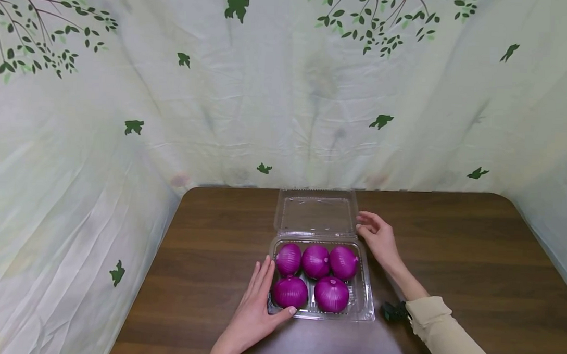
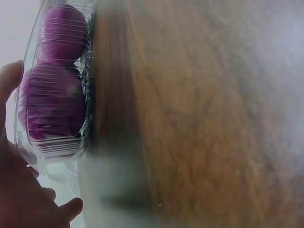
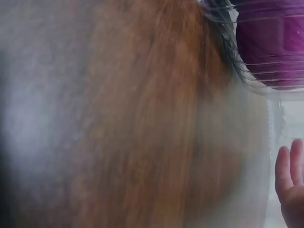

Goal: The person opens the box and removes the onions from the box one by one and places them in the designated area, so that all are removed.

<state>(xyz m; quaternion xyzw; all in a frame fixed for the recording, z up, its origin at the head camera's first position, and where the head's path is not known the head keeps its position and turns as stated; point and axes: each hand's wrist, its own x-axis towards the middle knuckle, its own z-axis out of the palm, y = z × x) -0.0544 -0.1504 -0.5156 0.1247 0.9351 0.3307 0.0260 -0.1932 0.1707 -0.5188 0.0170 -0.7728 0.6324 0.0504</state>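
Observation:
Purple onions (image 1: 331,294) sit in a clear plastic clamshell container (image 1: 369,301), three at the back and two in front. Its transparent lid (image 1: 316,214) lies folded back toward the wall, unlatched. Along the container's left side my left hand (image 1: 257,311) rests with straight fingers, thumb at the front left corner. The left wrist view shows this hand (image 2: 23,190) beside the ribbed container wall (image 2: 57,147). My right hand (image 1: 380,240) is at the lid's right edge, fingers loosely bent and nothing gripped; whether the fingertips touch the lid cannot be told.
A brown wooden table (image 1: 205,263) extends on both sides of the container. Behind it and at the sides hangs a pale curtain (image 1: 267,103) printed with leaves. A dark strap-like object (image 1: 393,311) is near the right sleeve cuff (image 1: 429,312).

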